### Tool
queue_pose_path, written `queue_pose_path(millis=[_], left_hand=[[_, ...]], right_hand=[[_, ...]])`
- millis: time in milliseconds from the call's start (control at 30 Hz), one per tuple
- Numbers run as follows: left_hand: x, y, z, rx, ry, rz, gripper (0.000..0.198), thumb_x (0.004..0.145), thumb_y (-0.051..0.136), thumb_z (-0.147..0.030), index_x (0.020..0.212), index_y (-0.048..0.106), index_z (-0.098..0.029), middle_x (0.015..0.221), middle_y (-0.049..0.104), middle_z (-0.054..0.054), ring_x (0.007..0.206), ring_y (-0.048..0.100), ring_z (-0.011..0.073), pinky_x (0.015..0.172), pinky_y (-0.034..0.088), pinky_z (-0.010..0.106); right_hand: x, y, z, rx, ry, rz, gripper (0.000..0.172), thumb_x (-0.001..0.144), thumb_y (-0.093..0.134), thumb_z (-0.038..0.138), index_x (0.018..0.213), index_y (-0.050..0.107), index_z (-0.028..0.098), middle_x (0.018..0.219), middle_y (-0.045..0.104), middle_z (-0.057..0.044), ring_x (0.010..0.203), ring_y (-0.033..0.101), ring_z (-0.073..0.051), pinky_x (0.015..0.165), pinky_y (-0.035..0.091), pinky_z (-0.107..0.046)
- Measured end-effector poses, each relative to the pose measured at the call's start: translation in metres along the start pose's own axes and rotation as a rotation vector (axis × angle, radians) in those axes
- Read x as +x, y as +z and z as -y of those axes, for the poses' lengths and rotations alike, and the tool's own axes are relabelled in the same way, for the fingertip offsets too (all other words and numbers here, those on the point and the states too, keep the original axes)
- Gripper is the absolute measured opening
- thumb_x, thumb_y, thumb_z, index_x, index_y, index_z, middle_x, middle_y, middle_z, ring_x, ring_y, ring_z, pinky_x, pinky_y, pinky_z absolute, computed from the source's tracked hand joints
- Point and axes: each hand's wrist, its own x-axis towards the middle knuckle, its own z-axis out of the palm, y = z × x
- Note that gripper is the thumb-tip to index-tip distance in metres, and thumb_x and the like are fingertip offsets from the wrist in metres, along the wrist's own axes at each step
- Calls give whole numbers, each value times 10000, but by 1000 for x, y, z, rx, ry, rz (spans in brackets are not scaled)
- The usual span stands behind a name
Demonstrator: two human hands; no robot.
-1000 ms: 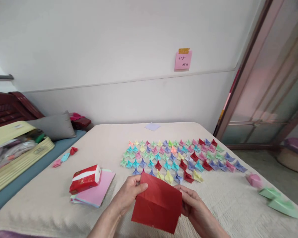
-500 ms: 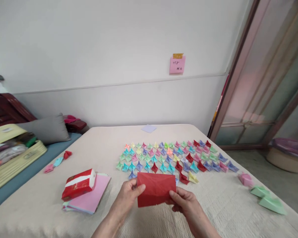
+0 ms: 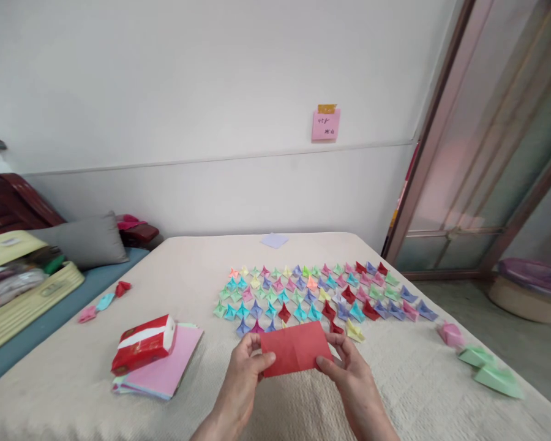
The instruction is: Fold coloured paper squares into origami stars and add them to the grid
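Hands: our left hand point(image 3: 244, 375) and right hand point(image 3: 351, 373) each pinch one red paper point(image 3: 294, 349).
Wall: one pink note point(image 3: 326, 125); we cannot read it.

Soft, even daylight filled the room brightly, and the frosted glass door point(image 3: 496, 159) at the right glowed pale and washed out. Shadows were faint on the bed point(image 3: 202, 269). The red paper point(image 3: 295, 354) was sharp and free of blur, while the wide lens bent the door frame point(image 3: 430, 116) and stretched the corners.
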Motion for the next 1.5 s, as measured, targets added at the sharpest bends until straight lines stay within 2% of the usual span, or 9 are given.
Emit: queue_pose_path(millis=[133, 300, 533, 667, 833, 967, 1133, 1267, 1500], left_hand=[[0, 1, -8, 7, 94, -12, 440, 687, 711, -119, 1083, 531, -183, 937, 696, 79, 845, 663, 219, 747, 483, 313], [-6, 8, -16, -176, 96, -13, 473, 797, 679, -262, 1207, 446, -240, 923, 680, 50, 895, 663, 212, 791, 481, 324], [-19, 23, -18, -216, 26, 227, 167, 799, 668, -199, 963, 643, -179, 1004, 695, 73, 951, 625, 192, 910, 429, 328], [-19, 25, -10, -92, -10, 104, 179, 751, 696, -192, 924, 697, -144, 868, 717, 62, 816, 632, 177, 810, 456, 294], [-17, 22, -12, -128, 42, 42, 140, 714, 700, -188, 846, 714, -145, 790, 715, 52, 771, 634, 190, 782, 466, 306], [-18, 16, -17, -7, 68, 59, 137, 734, 678, -182, 854, 732, -148, 765, 700, 46, 741, 605, 177, 730, 454, 279], [-22, 15, -20, 331, 164, 49, 147, 767, 663, -230, 859, 766, -180, 755, 683, 28, 722, 564, 169, 688, 426, 250], [-24, 19, -17, 439, 225, 85, 172, 733, 715, -315, 841, 770, -193, 805, 699, 50, 762, 599, 206, 699, 442, 264], [-19, 23, 1, 422, 228, -2, 51, 692, 715, -232, 719, 725, -190, 658, 638, 9, 582, 527, 153, 554, 395, 236]], right_hand=[[-4, 0, 3, 98, 144, 87, 644, 641, 723, 110, 1215, 472, 262, 938, 699, -31, 788, 661, -223, 672, 478, -301], [-3, -1, -3, 71, 194, 255, 364, 642, 716, 119, 999, 645, 136, 686, 682, -21, 570, 576, -141, 524, 382, -222], [-5, 6, -5, 82, 101, 112, 284, 662, 777, 245, 906, 673, 146, 771, 729, -53, 614, 581, -161, 567, 407, -244], [-14, 10, 6, 28, 45, 175, 281, 707, 757, 291, 937, 649, 170, 747, 716, -46, 636, 597, -189, 583, 416, -271], [-19, 0, 22, 38, -33, 368, 577, 759, 681, 243, 1295, 476, 307, 975, 721, -64, 834, 646, -252, 749, 467, -378], [-14, -9, 22, -184, -97, 448, 341, 716, 679, 148, 1009, 713, 320, 998, 702, -36, 900, 631, -250, 820, 454, -366], [-17, -3, 23, -331, -176, 367, 52, 724, 734, 300, 759, 765, 276, 932, 683, -44, 885, 603, -262, 788, 451, -340], [-20, 3, 22, -263, -165, 233, 148, 726, 735, 338, 625, 730, 231, 928, 669, -52, 907, 583, -265, 785, 437, -329], [-15, 4, 7, -116, -47, 150, 249, 660, 786, 311, 620, 572, 192, 540, 529, 45, 523, 457, -123, 514, 345, -242]])
